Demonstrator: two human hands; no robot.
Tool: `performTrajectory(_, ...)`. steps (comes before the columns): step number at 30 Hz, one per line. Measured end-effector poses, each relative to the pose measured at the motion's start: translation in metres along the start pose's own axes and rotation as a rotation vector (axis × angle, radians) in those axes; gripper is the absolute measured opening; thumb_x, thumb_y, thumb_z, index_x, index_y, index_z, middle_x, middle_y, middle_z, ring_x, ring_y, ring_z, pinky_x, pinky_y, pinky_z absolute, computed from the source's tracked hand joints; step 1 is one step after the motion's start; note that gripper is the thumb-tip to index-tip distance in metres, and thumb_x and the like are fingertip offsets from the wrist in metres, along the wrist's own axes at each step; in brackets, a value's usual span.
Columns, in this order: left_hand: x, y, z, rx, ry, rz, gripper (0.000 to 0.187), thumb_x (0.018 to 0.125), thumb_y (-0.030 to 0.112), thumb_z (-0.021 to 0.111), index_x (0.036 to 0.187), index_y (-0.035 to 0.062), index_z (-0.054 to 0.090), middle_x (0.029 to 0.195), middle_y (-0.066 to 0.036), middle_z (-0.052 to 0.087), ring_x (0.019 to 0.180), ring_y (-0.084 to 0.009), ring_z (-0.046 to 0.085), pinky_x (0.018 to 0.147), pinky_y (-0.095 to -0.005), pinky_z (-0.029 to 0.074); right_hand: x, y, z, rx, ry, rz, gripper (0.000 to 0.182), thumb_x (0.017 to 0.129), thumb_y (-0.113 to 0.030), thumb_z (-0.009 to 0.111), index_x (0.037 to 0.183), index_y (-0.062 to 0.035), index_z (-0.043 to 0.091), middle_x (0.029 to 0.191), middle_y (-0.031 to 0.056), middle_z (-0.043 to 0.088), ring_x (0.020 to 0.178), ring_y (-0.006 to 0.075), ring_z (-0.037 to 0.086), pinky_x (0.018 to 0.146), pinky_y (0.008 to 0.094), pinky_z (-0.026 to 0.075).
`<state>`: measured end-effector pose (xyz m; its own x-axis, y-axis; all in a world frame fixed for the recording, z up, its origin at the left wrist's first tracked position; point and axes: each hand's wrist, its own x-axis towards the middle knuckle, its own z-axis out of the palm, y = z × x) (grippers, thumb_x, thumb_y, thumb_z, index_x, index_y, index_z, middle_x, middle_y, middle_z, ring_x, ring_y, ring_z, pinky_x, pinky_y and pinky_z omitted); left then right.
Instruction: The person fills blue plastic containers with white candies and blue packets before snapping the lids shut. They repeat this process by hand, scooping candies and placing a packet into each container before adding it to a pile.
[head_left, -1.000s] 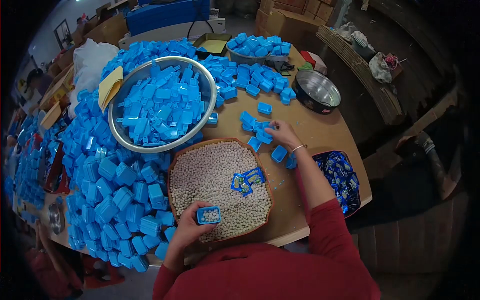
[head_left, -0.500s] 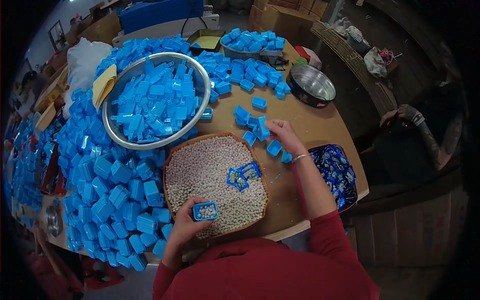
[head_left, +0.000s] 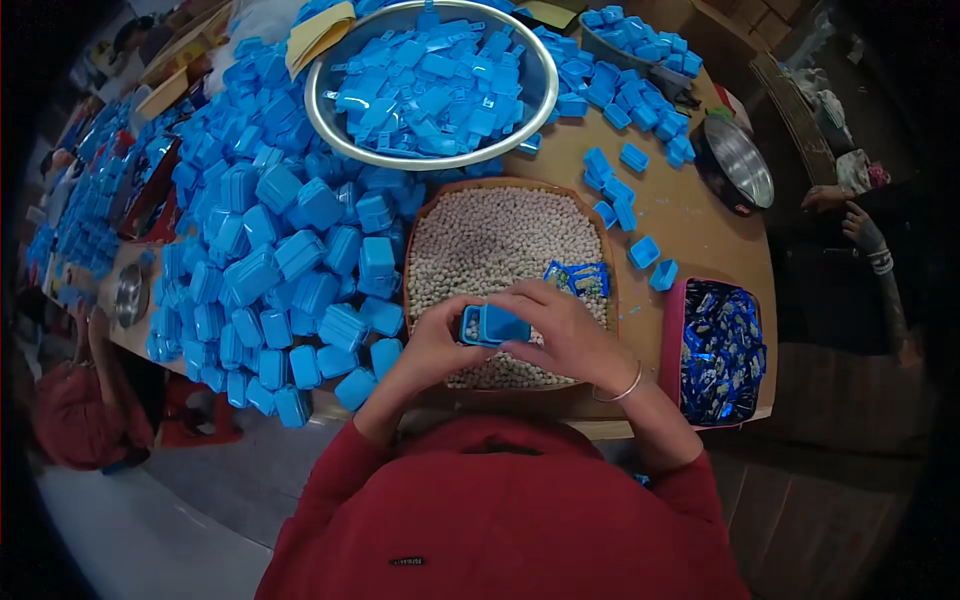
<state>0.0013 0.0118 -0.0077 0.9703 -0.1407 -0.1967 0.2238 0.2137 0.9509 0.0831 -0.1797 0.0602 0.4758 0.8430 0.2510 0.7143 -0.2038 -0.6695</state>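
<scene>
The tub (head_left: 464, 324) sits in front of me, low over the near half of the ball tray (head_left: 407, 275), mouth up, with a few white balls (head_left: 473, 328) showing at its left end. My left hand (head_left: 432, 343) has hold of it, fingers curled in around that end, thumb on my side. My right hand (head_left: 565, 335) grips the cap (head_left: 505, 325), a second blue piece that looks turned over; thumb near, fingers far, they are spread only as wide as the cap. It covers the right part of the tub, though I cannot tell whether the rims meet.

I judge this to be the fitting step, filling done and closing not yet. To my mind, the next move calls for lining up the edges, then pressing evenly, the tub kept level so nothing spills.

Packets (head_left: 580, 279) lie on the balls just past my right fingers, and more fill the pink tray (head_left: 672, 345) to my right. Loose tubs (head_left: 644, 252) rest on the table (head_left: 695, 235) beyond. To my left is a heap of boxes (head_left: 300, 255); past the balls, a metal bowl (head_left: 432, 162) piled with blue pieces (head_left: 430, 80).
</scene>
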Motion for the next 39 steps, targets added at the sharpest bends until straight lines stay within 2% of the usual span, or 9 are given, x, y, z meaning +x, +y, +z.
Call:
performTrajectory(11, -0.001, -0.008, 0.004, 0.211, 0.048, 0.291, 0.042, 0.067, 0.0, 0.075, 0.106, 0.0, 0.059, 0.099, -0.003, 0.058, 0.091, -0.011, 0.058, 0.075, -0.0263, 0.049, -0.001, -0.014, 0.014, -0.155, 0.015, -0.098, 0.055, 0.071, -0.01, 0.072, 0.122, -0.0034, 0.051, 0.105, 0.0131, 0.055, 0.097, 0.0319, 0.056, 0.081, 0.0404, 0.048)
performTrajectory(14, -0.002, -0.006, 0.001, 0.158, -0.032, 0.21, 0.045, 0.069, -0.003, 0.073, 0.111, 0.0012, 0.057, 0.106, -0.002, 0.055, 0.096, -0.0115, 0.056, 0.081, -0.0271, 0.047, -0.003, -0.014, 0.016, -0.187, 0.047, -0.113, 0.054, 0.071, -0.012, 0.073, 0.12, -0.0033, 0.053, 0.106, 0.0129, 0.055, 0.097, 0.0318, 0.056, 0.081, 0.0399, 0.048)
performTrajectory(17, -0.009, 0.018, 0.007, -0.147, -0.08, 0.172, 0.041, 0.075, -0.002, 0.067, 0.115, 0.0025, 0.056, 0.107, -0.002, 0.053, 0.095, -0.0126, 0.056, 0.082, -0.0276, 0.047, -0.008, -0.008, 0.024, -0.326, 0.1, -0.159, 0.054, 0.071, -0.013, 0.073, 0.12, -0.003, 0.054, 0.109, 0.0129, 0.056, 0.099, 0.0316, 0.056, 0.082, 0.0394, 0.048)
performTrajectory(20, -0.005, 0.002, 0.005, 0.037, 0.053, 0.124, 0.045, 0.075, -0.006, 0.058, 0.119, 0.0006, 0.055, 0.108, -0.008, 0.053, 0.096, -0.0143, 0.055, 0.079, -0.0248, 0.047, -0.01, -0.009, 0.025, -0.073, 0.179, -0.103, 0.05, 0.074, -0.01, 0.071, 0.12, -0.0024, 0.054, 0.113, 0.0119, 0.056, 0.102, 0.0284, 0.057, 0.083, 0.0369, 0.048)
performTrajectory(23, -0.005, 0.004, 0.012, 0.195, 0.049, 0.439, 0.048, 0.072, -0.008, 0.052, 0.12, 0.0013, 0.055, 0.113, -0.01, 0.052, 0.105, -0.0191, 0.055, 0.086, -0.0285, 0.047, -0.022, 0.0, 0.032, 0.35, 0.354, 0.248, 0.046, 0.077, -0.005, 0.07, 0.12, -0.0016, 0.054, 0.116, 0.01, 0.057, 0.104, 0.0212, 0.058, 0.087, 0.0333, 0.048)
performTrajectory(24, -0.007, 0.011, 0.017, 0.243, 0.065, 0.465, 0.051, 0.07, -0.008, 0.051, 0.12, 0.0022, 0.056, 0.115, -0.013, 0.052, 0.109, -0.0237, 0.055, 0.09, -0.0313, 0.046, -0.029, 0.01, 0.04, 0.757, 0.301, 0.395, 0.045, 0.078, -0.002, 0.07, 0.12, -0.0013, 0.054, 0.114, 0.0077, 0.058, 0.104, 0.0152, 0.057, 0.09, 0.031, 0.047)
performTrajectory(27, -0.01, 0.012, 0.019, 0.317, 0.028, 0.523, 0.047, 0.073, -0.012, 0.05, 0.117, 0.0016, 0.056, 0.117, -0.012, 0.051, 0.104, -0.0215, 0.054, 0.088, -0.0299, 0.043, -0.034, 0.011, 0.039, 0.956, 0.298, 0.366, 0.046, 0.077, 0.0, 0.072, 0.119, -0.0012, 0.054, 0.112, 0.0063, 0.059, 0.104, 0.0135, 0.057, 0.093, 0.031, 0.047)
performTrajectory(30, -0.009, 0.012, 0.019, 0.366, 0.022, 0.561, 0.048, 0.072, -0.008, 0.053, 0.118, 0.0039, 0.057, 0.117, -0.015, 0.053, 0.104, -0.0265, 0.058, 0.086, -0.0315, 0.048, -0.036, 0.015, 0.037, 0.933, 0.27, 0.328, 0.046, 0.076, 0.0, 0.073, 0.117, -0.0011, 0.054, 0.111, 0.0056, 0.059, 0.104, 0.0139, 0.057, 0.093, 0.031, 0.047)
performTrajectory(39, -0.013, 0.022, 0.027, 0.482, 0.095, 0.629, 0.035, 0.078, -0.005, 0.058, 0.111, 0.0033, 0.06, 0.107, -0.014, 0.058, 0.094, -0.0252, 0.061, 0.075, -0.0305, 0.049, -0.038, 0.007, 0.043, 0.824, 0.341, 0.276, 0.044, 0.077, -0.005, 0.074, 0.116, -0.0014, 0.055, 0.109, 0.0053, 0.059, 0.101, 0.0136, 0.058, 0.09, 0.0299, 0.047)
